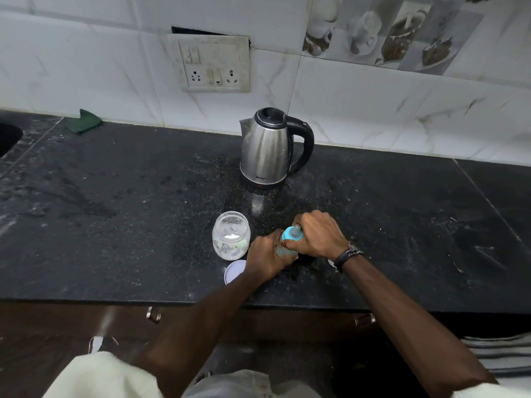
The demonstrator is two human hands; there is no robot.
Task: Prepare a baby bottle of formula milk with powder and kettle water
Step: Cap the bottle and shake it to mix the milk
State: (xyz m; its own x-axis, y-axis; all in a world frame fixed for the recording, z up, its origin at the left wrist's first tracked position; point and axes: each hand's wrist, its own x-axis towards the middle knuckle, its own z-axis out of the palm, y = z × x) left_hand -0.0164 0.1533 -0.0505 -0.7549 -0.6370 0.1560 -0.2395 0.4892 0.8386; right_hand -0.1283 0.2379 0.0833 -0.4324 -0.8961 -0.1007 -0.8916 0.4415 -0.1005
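Item 1: bottle [284,251]. Stands on the black counter [115,211], in front of the kettle and well apart from it. The clear body is largely hidden by the hands; the contents cannot be read.

Item 2: left hand [265,258]. Fingers wrapped around the body of the bottle, steadying it on the counter.

Item 3: right hand [319,237]. Fingers curled over the blue collar [290,235] and teat [296,229] at the top of the bottle; probably twisting the top, direction not evident.

Item 4: kettle [271,147]. Steel, lid shut, handle to the right, at the back of the counter near the wall.

Item 5: jar [231,235]. Open, white powder inside, just left of the bottle and in front of the kettle.

Item 6: lid [234,271]. Lies flat, in front of the jar, partly behind the left forearm.

Hazards, as judged:
- Collar cross-threads or sits loose; the bottle would leak when shaken.
- A twist against a weak left-hand hold could tip the bottle toward the jar.
- The left wrist or forearm is close to the open jar; a knock could spill powder.
- Hot kettle water, if inside, could scald on a leak.
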